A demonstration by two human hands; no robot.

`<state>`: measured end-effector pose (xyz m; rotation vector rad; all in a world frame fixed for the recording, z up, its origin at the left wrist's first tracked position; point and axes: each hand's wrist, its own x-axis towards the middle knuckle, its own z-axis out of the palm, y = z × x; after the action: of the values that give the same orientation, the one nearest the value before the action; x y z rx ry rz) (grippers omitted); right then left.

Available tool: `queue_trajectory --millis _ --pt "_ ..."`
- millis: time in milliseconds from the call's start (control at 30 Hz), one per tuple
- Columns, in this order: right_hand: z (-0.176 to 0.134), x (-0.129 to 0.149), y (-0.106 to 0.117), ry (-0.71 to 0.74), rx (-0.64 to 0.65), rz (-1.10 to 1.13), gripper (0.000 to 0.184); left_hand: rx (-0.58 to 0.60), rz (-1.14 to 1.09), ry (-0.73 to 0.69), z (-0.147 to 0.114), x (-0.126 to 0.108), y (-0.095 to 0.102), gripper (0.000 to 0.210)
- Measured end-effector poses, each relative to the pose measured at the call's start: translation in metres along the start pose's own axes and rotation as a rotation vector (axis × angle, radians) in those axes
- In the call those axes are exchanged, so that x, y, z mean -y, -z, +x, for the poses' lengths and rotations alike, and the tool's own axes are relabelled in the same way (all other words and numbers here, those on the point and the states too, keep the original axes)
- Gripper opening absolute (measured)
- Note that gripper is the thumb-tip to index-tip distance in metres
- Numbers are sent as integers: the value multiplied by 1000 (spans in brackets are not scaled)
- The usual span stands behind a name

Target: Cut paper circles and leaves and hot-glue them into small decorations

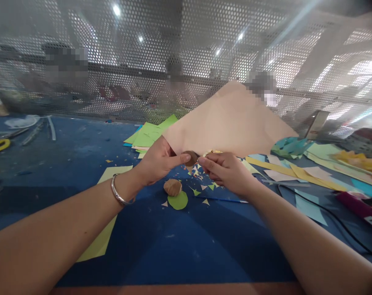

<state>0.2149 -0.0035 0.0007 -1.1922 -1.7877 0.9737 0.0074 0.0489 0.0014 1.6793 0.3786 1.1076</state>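
My left hand point(158, 162), a silver bangle on its wrist, is closed with its thumb pressed on a small brown paper disc point(191, 157). A large peach paper sheet point(229, 119) rises behind that hand, its left edge in the fingers. At the disc's right edge, the fingertips of my right hand point(221, 170) are pinched together; what is between them is too small to make out. A bit of something yellowish shows behind the right knuckles. Below the hands lie a stack of brown paper rounds point(172, 187) and a green paper disc point(177, 200).
Coloured scraps point(204, 187) and a thin blue stick point(222, 199) lie on the blue table point(173, 254). Green sheets point(151, 133) are behind; a yellow-green sheet point(101, 241) lies under my left forearm. Paper strips point(281, 170), a black cable point(330, 217) and a purple power strip point(354, 209) are right.
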Motion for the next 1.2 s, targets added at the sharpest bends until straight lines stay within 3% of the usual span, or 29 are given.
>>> queue_trajectory --millis 200,433,900,1200 --pt "0 0 -1 10 9 -24 48 -2 14 15 0 2 2 43" --pt "0 -1 -3 -30 -1 5 49 -122 20 43 -2 -6 -9 60" --pt "0 0 -13 -118 1 329 48 -91 139 3 -6 -6 -10 61" --pt "-3 12 -16 -206 19 475 46 -288 168 28 -6 -8 -12 47"
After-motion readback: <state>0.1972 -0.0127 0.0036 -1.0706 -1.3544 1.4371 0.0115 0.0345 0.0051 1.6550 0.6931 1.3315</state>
